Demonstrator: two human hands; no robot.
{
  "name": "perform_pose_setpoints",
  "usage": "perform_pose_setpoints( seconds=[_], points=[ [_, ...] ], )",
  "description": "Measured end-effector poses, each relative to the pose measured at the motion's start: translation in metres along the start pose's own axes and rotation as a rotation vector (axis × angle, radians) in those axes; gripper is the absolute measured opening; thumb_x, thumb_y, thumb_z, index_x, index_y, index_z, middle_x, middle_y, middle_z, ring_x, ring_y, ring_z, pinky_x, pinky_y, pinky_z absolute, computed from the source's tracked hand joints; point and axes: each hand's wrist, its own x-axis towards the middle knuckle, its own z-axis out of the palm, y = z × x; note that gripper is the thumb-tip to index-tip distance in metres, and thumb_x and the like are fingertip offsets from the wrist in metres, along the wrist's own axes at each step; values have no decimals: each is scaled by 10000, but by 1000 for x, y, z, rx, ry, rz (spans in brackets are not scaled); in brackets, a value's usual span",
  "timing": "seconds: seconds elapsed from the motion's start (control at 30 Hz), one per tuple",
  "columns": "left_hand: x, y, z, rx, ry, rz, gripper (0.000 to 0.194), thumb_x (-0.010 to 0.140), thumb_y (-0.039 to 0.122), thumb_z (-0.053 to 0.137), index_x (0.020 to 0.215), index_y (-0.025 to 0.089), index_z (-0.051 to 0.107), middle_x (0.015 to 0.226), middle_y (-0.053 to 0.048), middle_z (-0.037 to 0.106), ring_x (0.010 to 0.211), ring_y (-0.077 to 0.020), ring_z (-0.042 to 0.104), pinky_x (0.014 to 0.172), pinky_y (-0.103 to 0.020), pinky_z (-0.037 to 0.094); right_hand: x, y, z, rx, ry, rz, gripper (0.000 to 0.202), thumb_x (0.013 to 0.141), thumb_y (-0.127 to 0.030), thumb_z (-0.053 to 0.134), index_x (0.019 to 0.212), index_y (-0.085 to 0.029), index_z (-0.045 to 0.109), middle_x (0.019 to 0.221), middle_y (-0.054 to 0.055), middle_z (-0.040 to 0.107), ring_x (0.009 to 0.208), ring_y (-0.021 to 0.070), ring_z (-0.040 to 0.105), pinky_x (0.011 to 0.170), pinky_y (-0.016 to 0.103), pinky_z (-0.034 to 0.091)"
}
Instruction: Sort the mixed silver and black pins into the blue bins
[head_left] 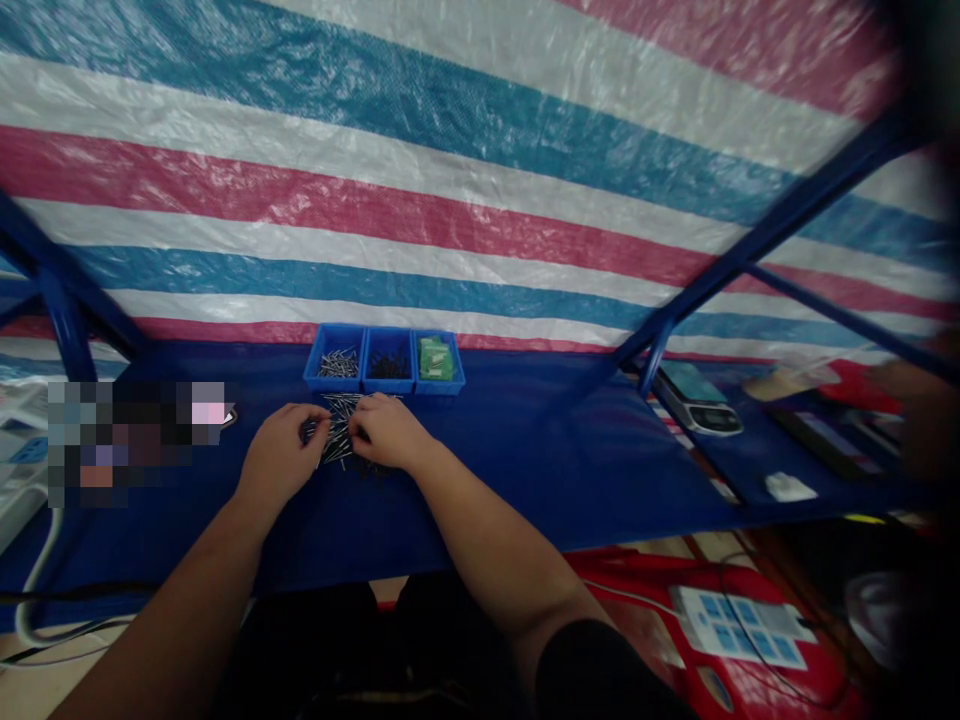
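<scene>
A pile of thin silver nails or long screws (343, 408) lies on the blue tabletop between my hands, with small dark pieces (367, 467) at its near right side. On the left edge of the pile is my left hand (283, 445), its thumb and fingers curled together by something dark and small. My right hand (394, 430) reaches over the pile from the right, fingers bent in and pressed close. What either hand pinches is too small to make out. Just beyond stand three joined blue bins: silver nails or screws (339, 364), dark small pieces (389, 366) and green-and-white packets (436, 360).
The blue table (517, 450) runs against a striped tarpaulin (450, 250). Blue metal posts (660, 340) rise at both sides. A digital scale (701, 400) sits to the right. White cable (41, 580) hangs at left; a power strip (742, 625) lies on red material below.
</scene>
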Motion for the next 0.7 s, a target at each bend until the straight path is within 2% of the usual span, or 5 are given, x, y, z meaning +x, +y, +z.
perform_pose_setpoints(
  seconds=[0.1, 0.23, 0.4, 0.5, 0.7],
  points=[
    [23, 16, -2, -22, 44, 21, 263, 921, 367, 553, 1025, 201, 729, 1002, -50, 744, 816, -214, 653, 781, -322, 497, -3, 4, 2, 89, 64, -19, 89, 841, -212, 656, 903, -182, 713, 950, 59, 682, 938, 212, 584, 878, 324, 431],
    [62, 42, 3, -58, 142, 88, 255, 923, 338, 567, 1041, 200, 746, 1019, -45, 763, 816, -204, 662, 814, -323, 503, -9, 12, 3, 197, 83, -56, 84, 828, -193, 664, 908, -178, 687, 898, 39, 703, 894, 198, 617, 869, 304, 441],
    [100, 59, 12, 6, 57, 161, 299, 875, 280, 627, 1130, 173, 743, 1061, -74, 774, 907, -245, 679, 876, -364, 506, -15, 22, 0, 294, 130, -2, 84, 801, -154, 668, 875, -192, 668, 858, 16, 700, 822, 172, 630, 785, 264, 449],
    [98, 52, 13, -6, 59, 192, 258, 888, 273, 591, 1070, 178, 747, 1012, -70, 770, 880, -233, 682, 861, -353, 511, -17, 26, -3, 344, 206, 61, 98, 793, -135, 652, 866, -199, 659, 824, -2, 684, 751, 143, 615, 708, 236, 435],
    [70, 17, 7, -15, 28, 267, 229, 898, 304, 559, 981, 192, 741, 960, -57, 752, 897, -231, 673, 849, -345, 504, -17, 30, -7, 384, 420, 199, 64, 806, -155, 618, 843, -200, 644, 783, -6, 666, 715, 133, 605, 695, 234, 460]
  ],
)
